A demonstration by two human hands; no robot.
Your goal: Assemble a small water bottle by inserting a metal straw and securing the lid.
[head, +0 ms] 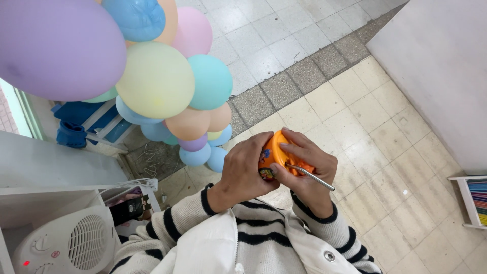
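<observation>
My left hand (243, 170) wraps around the side of a small orange container (273, 152) with a printed label. On its other side my right hand (307, 167) grips it, fingers lying across the orange top. A thin metal rod (310, 177) with a silver tip pokes out to the right between my right fingers. Both hands are held in front of my chest over the tiled floor. Striped black-and-white sleeves cover my wrists.
A cluster of pastel balloons (157, 81) hangs at the upper left, close to my hands. A white fan heater (66, 246) stands at the lower left beside a white shelf (50, 167). A white wall (441, 66) and a rack of coloured items (477, 200) are at the right.
</observation>
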